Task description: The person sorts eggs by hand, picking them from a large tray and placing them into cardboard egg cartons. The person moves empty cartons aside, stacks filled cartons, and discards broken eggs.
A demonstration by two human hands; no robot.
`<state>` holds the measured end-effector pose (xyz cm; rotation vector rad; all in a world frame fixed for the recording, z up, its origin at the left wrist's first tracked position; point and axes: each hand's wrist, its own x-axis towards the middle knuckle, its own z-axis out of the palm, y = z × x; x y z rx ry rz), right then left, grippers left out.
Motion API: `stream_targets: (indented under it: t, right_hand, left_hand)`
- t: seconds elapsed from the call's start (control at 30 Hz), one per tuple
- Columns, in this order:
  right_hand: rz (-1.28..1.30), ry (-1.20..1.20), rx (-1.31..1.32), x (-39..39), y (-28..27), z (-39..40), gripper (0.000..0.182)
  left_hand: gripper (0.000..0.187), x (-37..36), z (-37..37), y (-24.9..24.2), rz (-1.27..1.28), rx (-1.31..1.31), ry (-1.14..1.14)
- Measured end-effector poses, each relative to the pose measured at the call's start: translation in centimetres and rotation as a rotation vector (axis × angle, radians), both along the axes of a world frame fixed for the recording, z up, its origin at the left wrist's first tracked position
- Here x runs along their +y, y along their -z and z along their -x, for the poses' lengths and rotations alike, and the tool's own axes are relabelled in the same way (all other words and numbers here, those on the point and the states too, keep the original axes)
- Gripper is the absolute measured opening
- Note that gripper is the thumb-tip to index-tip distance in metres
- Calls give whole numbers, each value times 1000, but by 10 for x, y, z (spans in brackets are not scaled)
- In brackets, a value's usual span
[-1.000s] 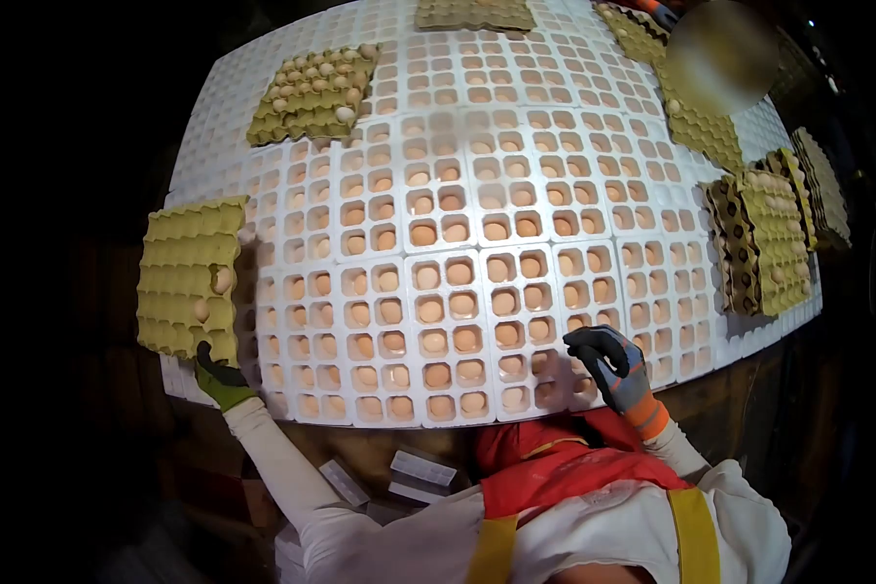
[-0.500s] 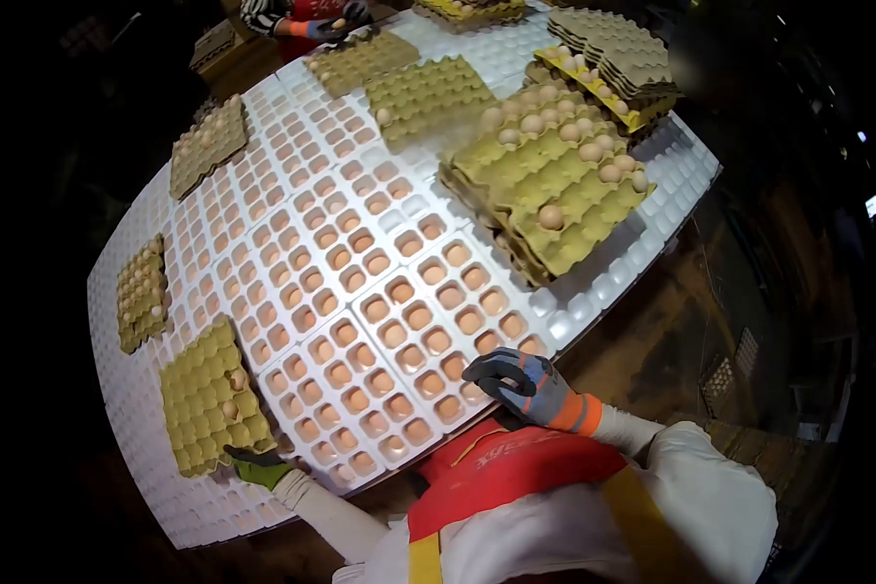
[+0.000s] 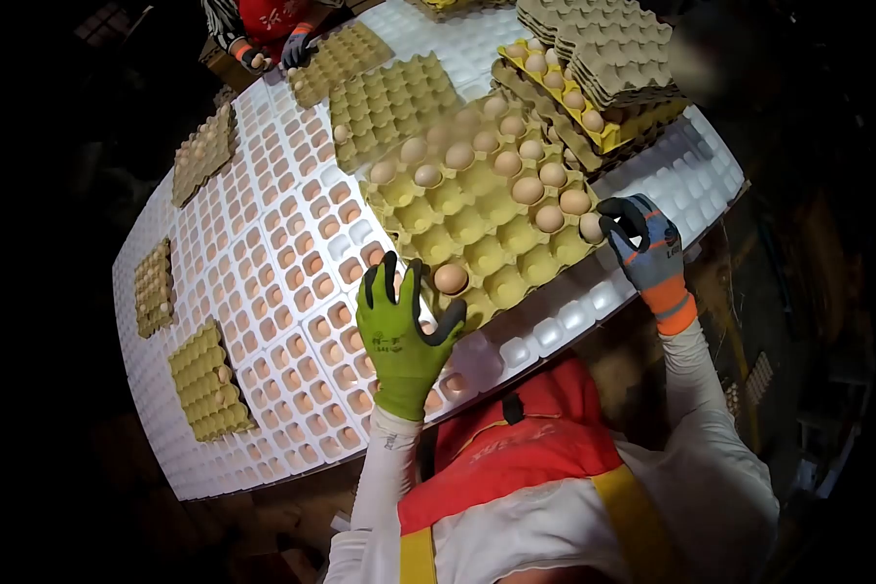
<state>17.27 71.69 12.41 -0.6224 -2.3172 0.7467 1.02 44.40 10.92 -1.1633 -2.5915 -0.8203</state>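
A yellowish pulp egg tray (image 3: 501,243) lies in front of me, several brown eggs along its far and right sides. My left hand (image 3: 404,336), in a green glove with dark fingertips, is at the tray's near left edge. Its fingers are spread, its thumb close to a lone egg (image 3: 451,279). My right hand (image 3: 645,243), in a grey and orange glove, has thumb and fingers curled together at the tray's right corner, beside an egg (image 3: 592,228). The exact contact of those fingertips is partly hidden.
White plastic trays (image 3: 333,313) with eggs in square cups cover the table. Other pulp trays (image 3: 209,380) lie to the left and behind. At the back right, a pulp-tray stack (image 3: 603,49) rests on a yellow tray (image 3: 565,92) of eggs. A co-worker's gloved hands (image 3: 277,51) are at the far edge.
The pulp tray has shifted left and nearer, exposing another tray behind it. My left hand has left the lower-left tray for this one; my right hand has moved up to its right corner.
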Motion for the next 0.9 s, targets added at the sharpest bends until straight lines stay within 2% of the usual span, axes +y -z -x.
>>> stream_targets:
  t: [0.07, 0.13, 0.23, 0.3, 0.37, 0.4, 0.43, 0.5, 0.57, 0.6, 0.7, 0.73, 0.77, 0.83, 0.9]
  right_hand:
    - [-19, 55, -35, 4, 8, -6, 19]
    - [-62, 92, -73, 5, 13, -16, 22]
    - [-41, 96, -61, 5, 24, -33, 33]
    - [-65, 65, -145, 8, 22, -31, 37]
    - [-229, 17, -138, 9, 20, -17, 38]
    - [-187, 24, -243, 7, 15, -11, 37]
    - [-223, 58, -257, 3, 22, -6, 36]
    - [-284, 112, -394, 5, 24, 5, 37]
    - [-292, 101, -383, 10, 30, 9, 40]
    - [-295, 98, -374, 14, 32, 11, 41]
    - [161, -32, -318, 37, 25, 6, 40]
    - [604, -96, -131, 45, 28, 1, 37]
    - [739, -134, -16, 53, 30, 0, 31]
    - [938, -143, -70, 64, 17, -10, 34]
    - [1015, -247, -24, 71, 25, -16, 39]
  left_hand:
    - [67, 19, -8, -1, 150, 43, -29]
    - [57, 26, -13, 12, 113, 82, -20]
    - [44, 34, -13, 18, -44, 156, 26]
    - [45, 32, -12, 18, -65, 55, 71]
    - [48, 26, -7, 8, -209, -12, 129]
    - [51, 24, -8, 10, -353, -179, 111]
    - [47, 25, -12, -8, -387, -388, 89]
    - [43, 30, -15, -15, -581, -882, 12]
    - [40, 37, -11, -7, -384, -402, 93]
    - [38, 43, -15, -9, -345, -410, 43]
    - [37, 58, -23, -10, -267, -182, 25]
    - [37, 63, -26, -11, -270, -238, -9]
    - [37, 67, -29, -11, -269, -290, -45]
    - [37, 76, -34, -15, -220, -307, -84]
    - [36, 86, -40, -18, -179, -308, -87]
